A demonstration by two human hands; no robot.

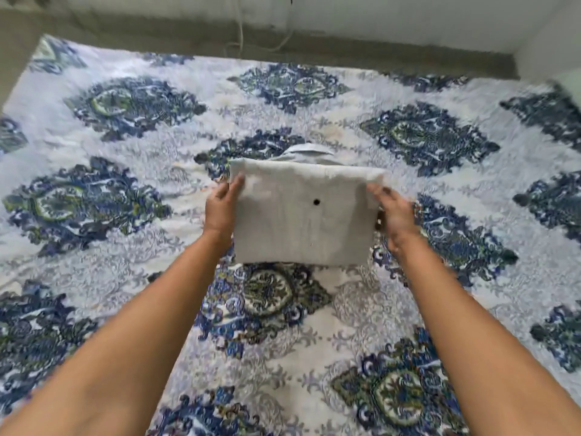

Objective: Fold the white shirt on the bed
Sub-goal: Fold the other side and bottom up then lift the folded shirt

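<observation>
Holding a folded white shirt (298, 221) by its side edges, both hands reach over the middle of a bed (125, 158) with a blue-and-green patterned cover. The left hand (221, 212) pinches the left edge with its fingers (236, 181), thumb on top. The right hand (394, 220), blurred, grips the right edge. A small dark round spot (316, 202) marks the shirt's face. Its collar (306, 151) shows at the far edge.
</observation>
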